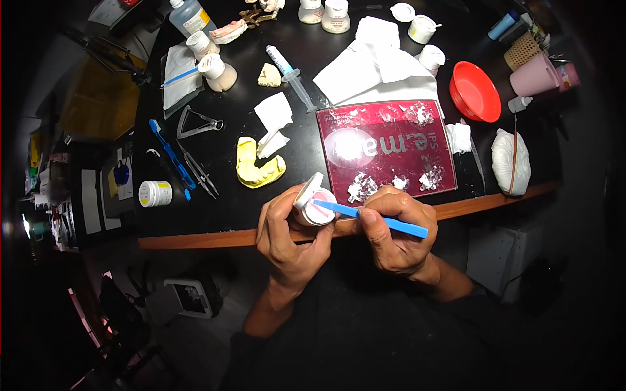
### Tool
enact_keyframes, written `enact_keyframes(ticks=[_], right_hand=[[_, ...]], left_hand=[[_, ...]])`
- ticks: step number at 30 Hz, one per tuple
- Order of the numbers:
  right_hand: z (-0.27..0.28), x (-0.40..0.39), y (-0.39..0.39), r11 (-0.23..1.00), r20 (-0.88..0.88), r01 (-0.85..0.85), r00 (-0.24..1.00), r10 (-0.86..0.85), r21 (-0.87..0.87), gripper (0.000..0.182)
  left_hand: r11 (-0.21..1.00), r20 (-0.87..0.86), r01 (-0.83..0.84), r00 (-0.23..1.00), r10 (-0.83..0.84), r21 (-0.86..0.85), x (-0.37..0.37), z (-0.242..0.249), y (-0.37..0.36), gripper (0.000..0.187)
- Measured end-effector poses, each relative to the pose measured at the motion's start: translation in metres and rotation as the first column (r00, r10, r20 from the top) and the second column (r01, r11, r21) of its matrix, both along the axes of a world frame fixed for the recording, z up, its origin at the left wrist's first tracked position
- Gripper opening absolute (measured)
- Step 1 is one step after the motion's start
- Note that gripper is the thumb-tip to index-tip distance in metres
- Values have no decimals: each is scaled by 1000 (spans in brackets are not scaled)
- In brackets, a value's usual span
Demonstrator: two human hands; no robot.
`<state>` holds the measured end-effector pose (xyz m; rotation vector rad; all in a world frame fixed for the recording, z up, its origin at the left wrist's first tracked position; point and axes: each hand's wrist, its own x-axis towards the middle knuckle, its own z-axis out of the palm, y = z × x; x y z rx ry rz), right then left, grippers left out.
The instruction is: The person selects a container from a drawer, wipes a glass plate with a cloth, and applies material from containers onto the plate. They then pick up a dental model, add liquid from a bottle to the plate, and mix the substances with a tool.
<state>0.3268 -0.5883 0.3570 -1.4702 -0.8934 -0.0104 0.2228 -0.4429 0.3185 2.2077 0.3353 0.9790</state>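
Observation:
My left hand grips a small white jar with its flip lid open, pinkish powder showing inside. My right hand holds a blue spatula like a pen, its tip dipped into the jar's mouth. Both hands hover at the table's wooden front edge. Just beyond them lies a dark red mixing slab with several white dabs on it.
A yellow dental cast, tweezers, a blue brush and a small white jar lie to the left. White tissues, a syringe, a red bowl, a pink cup and several jars stand farther back.

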Motion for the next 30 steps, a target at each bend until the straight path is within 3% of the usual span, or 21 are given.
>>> enact_keyframes(ticks=[10,13,15,20,30], right_hand=[[-3,-3,-7,994,-151,15,989,1,106,7],[-2,-1,-11,983,-215,72,976,-35,166,8],[-2,3,-12,975,-219,136,971,-95,177,8],[-7,12,-16,966,-107,256,960,-257,-29,8],[-5,14,-10,941,228,266,949,-217,-210,13]], left_hand=[[1000,-51,-12,999,13,23,-2,5,1,70],[992,-64,-62,996,55,-106,0,8,-6,65],[993,-69,-70,996,64,-90,0,8,-5,65],[995,-63,-67,996,62,-67,-1,7,-4,66],[999,-33,-24,999,25,39,-1,3,2,74]])
